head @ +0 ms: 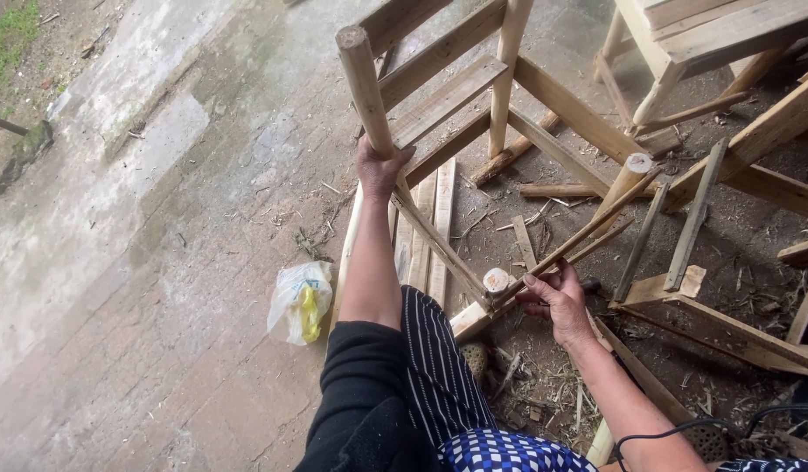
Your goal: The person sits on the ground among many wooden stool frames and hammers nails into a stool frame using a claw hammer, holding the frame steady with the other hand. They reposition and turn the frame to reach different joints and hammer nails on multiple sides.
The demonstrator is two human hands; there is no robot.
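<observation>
The left hand (379,168) grips a round leg (369,92) of the upturned chair frame (474,105) on the floor, steadying it, while the right hand (557,301) closes on a thin rail (588,232) beside another leg (497,282).

An upturned wooden chair frame (474,131) is being gripped at one round leg (366,87) by the left hand (379,168), while a thin slat (572,240) beside another leg's end (496,281) is being pinched by the right hand (557,301). A plastic bag (301,301) is lying on the brick floor (159,332).
</observation>
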